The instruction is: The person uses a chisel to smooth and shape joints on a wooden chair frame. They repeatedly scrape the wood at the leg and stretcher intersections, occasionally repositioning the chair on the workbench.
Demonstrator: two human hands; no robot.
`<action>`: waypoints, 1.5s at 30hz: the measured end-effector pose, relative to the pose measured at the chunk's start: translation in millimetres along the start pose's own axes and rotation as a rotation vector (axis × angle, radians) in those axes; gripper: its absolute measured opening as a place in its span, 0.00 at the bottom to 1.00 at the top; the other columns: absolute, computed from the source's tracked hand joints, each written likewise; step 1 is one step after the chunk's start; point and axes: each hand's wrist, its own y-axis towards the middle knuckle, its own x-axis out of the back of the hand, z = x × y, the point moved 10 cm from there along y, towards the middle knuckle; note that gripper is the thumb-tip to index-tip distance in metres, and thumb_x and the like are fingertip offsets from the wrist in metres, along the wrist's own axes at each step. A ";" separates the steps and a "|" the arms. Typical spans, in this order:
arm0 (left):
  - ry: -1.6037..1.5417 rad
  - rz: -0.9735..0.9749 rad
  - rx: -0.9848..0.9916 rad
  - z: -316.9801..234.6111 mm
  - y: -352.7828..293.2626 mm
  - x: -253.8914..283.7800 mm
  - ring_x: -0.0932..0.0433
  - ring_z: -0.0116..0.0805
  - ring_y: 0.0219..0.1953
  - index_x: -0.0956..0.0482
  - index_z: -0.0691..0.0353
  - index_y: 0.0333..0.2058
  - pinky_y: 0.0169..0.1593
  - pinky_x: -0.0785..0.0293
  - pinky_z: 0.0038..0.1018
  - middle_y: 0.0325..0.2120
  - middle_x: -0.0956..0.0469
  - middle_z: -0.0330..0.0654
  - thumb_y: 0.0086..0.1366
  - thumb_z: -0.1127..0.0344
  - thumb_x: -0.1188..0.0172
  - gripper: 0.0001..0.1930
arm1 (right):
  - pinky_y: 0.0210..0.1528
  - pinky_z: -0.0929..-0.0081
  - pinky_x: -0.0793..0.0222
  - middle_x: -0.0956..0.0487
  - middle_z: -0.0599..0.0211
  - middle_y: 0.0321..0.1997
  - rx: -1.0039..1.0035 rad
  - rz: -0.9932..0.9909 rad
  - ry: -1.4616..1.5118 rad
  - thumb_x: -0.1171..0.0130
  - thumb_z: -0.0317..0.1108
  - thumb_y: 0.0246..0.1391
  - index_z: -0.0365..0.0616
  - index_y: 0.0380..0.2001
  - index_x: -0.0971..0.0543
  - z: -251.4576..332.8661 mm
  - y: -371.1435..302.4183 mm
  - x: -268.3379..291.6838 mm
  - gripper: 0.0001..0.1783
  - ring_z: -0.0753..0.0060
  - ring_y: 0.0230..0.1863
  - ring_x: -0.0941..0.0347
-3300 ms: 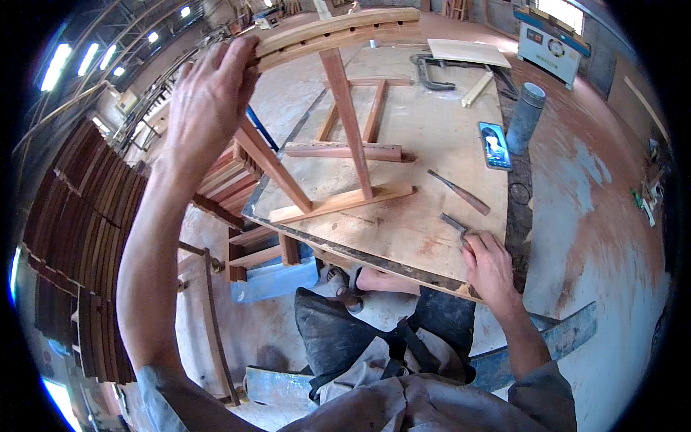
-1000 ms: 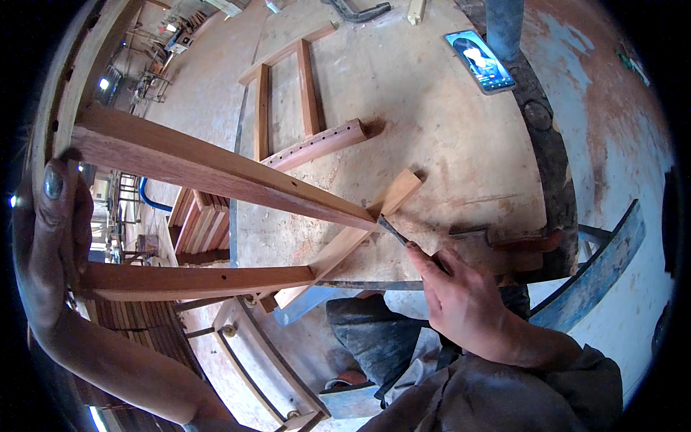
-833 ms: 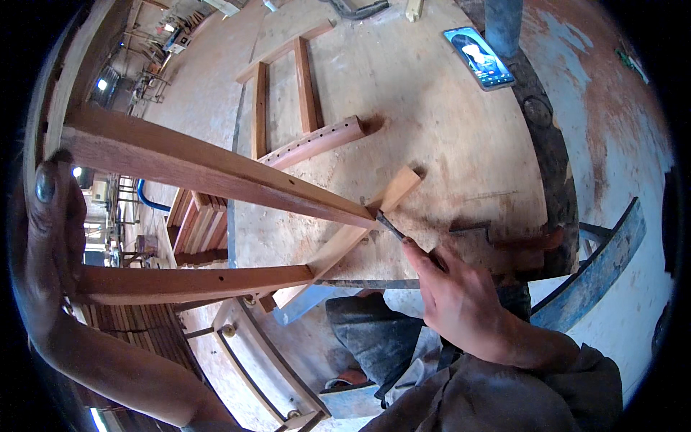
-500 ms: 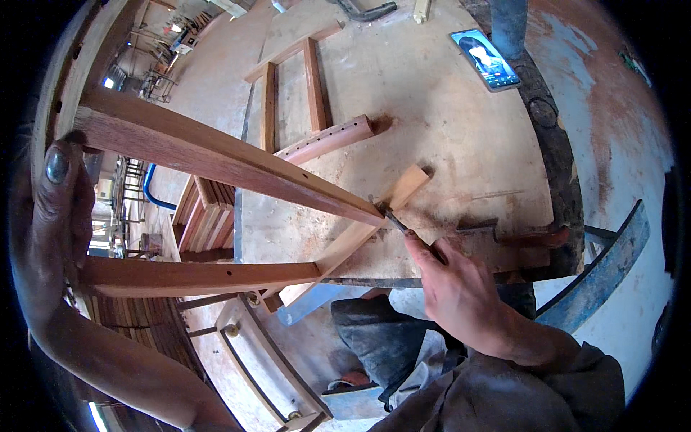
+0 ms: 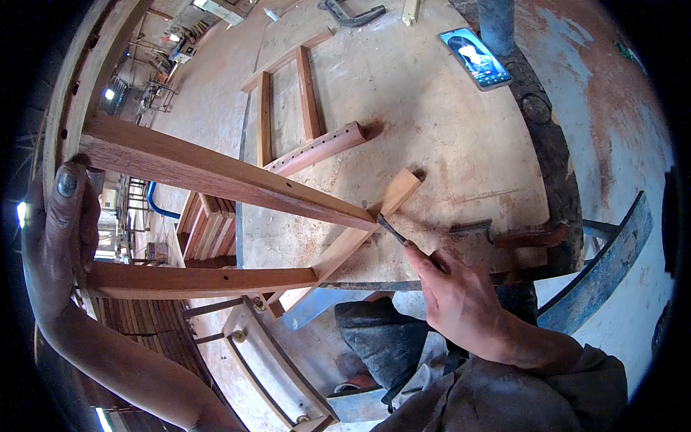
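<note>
A wooden frame with two long crosspieces (image 5: 230, 181) stands tilted, its lower rail (image 5: 338, 253) resting across the table's front edge. My left hand (image 5: 66, 216) is closed round the frame's opposite rail (image 5: 83, 79) at the left, between the crosspieces. My right hand (image 5: 461, 295) grips a slim metal-shafted hand tool (image 5: 392, 231), its exact kind unclear. The tool's tip touches or nearly touches the joint where the upper crosspiece meets the lower rail. My fingers hide most of its handle.
Another small wooden frame (image 5: 307, 93) lies farther back on the table (image 5: 461, 144). A lit phone (image 5: 475, 59) and a dark C-shaped clamp (image 5: 353, 14) sit at the far side. A dark-bladed tool (image 5: 529, 236) lies right of my hand. Stacked wood (image 5: 209, 230) stands at left.
The view has shifted slightly. The tool has drawn back a little and shows more of its shaft and tip beside the joint. My left hand keeps its hold on the frame.
</note>
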 end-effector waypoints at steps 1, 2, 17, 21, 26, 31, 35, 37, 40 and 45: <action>0.010 -0.060 -0.006 1.5 -3.2 2.0 0.38 0.17 0.11 0.23 0.57 0.32 0.15 0.44 0.19 0.12 0.33 0.32 0.71 0.28 0.49 0.33 | 0.31 0.55 0.22 0.24 0.51 0.36 0.011 -0.014 -0.013 0.40 0.20 0.53 0.35 0.64 0.29 0.3 -0.9 -0.7 0.32 0.48 0.31 0.20; 0.025 -0.089 -0.001 3.6 -4.5 4.9 0.39 0.18 0.11 0.23 0.57 0.32 0.15 0.44 0.19 0.12 0.34 0.32 0.71 0.29 0.49 0.33 | 0.30 0.54 0.22 0.24 0.51 0.36 0.027 -0.028 -0.027 0.39 0.22 0.52 0.36 0.64 0.29 0.3 -1.9 -1.9 0.33 0.48 0.29 0.21; -0.123 0.106 0.185 1.0 1.1 -10.1 0.38 0.17 0.22 0.19 0.54 0.32 0.24 0.46 0.19 0.22 0.31 0.30 0.69 0.34 0.39 0.26 | 0.31 0.52 0.23 0.23 0.48 0.37 0.044 -0.051 -0.023 0.38 0.23 0.50 0.36 0.64 0.31 -1.7 -1.6 -2.4 0.34 0.45 0.32 0.20; -0.060 0.072 0.067 -8.6 5.4 -4.5 0.38 0.16 0.19 0.21 0.54 0.33 0.22 0.46 0.19 0.19 0.32 0.29 0.69 0.33 0.40 0.27 | 0.32 0.53 0.22 0.23 0.48 0.38 0.051 -0.076 0.029 0.39 0.23 0.50 0.35 0.64 0.31 -5.4 -2.5 -2.2 0.35 0.46 0.33 0.20; -0.011 -0.044 -0.095 -0.5 8.3 0.7 0.40 0.17 0.10 0.21 0.60 0.38 0.14 0.44 0.17 0.12 0.35 0.29 0.69 0.30 0.43 0.32 | 0.33 0.52 0.22 0.23 0.47 0.39 0.022 -0.017 -0.004 0.39 0.23 0.51 0.35 0.64 0.31 0.3 -2.7 -6.4 0.34 0.44 0.34 0.19; -0.130 0.064 0.041 5.1 9.3 -10.7 0.40 0.16 0.11 0.19 0.62 0.43 0.14 0.44 0.17 0.13 0.34 0.29 0.70 0.33 0.42 0.31 | 0.34 0.52 0.22 0.21 0.44 0.38 -0.006 -0.077 0.054 0.41 0.23 0.55 0.33 0.62 0.28 -4.3 -0.8 -6.3 0.29 0.45 0.34 0.19; -0.156 0.091 0.014 -27.2 0.7 -10.0 0.39 0.16 0.11 0.19 0.63 0.45 0.14 0.43 0.17 0.13 0.33 0.29 0.71 0.34 0.42 0.31 | 0.36 0.55 0.22 0.17 0.45 0.34 0.012 -0.223 0.343 0.46 0.23 0.62 0.33 0.62 0.26 -21.8 -3.4 14.3 0.24 0.49 0.32 0.19; -0.216 0.110 0.016 -28.7 1.6 -11.0 0.38 0.15 0.12 0.19 0.62 0.45 0.14 0.42 0.17 0.14 0.33 0.28 0.70 0.34 0.42 0.31 | 0.35 0.60 0.23 0.17 0.49 0.33 -0.014 -0.180 0.499 0.47 0.23 0.63 0.33 0.64 0.28 -24.0 -4.5 10.4 0.26 0.55 0.31 0.18; -0.281 0.128 0.006 -26.1 10.7 -20.9 0.39 0.16 0.11 0.19 0.62 0.44 0.14 0.45 0.17 0.14 0.35 0.28 0.69 0.34 0.40 0.31 | 0.34 0.67 0.23 0.17 0.53 0.32 -0.110 -0.032 0.712 0.49 0.22 0.64 0.35 0.66 0.29 -28.7 -7.8 -9.3 0.26 0.64 0.32 0.17; -0.295 0.142 0.033 -24.7 12.7 -24.5 0.40 0.16 0.12 0.19 0.64 0.44 0.14 0.47 0.18 0.14 0.34 0.28 0.69 0.36 0.39 0.30 | 0.35 0.72 0.22 0.16 0.57 0.31 -0.159 0.054 0.678 0.51 0.21 0.66 0.35 0.67 0.29 -44.9 -1.1 -24.5 0.26 0.70 0.35 0.16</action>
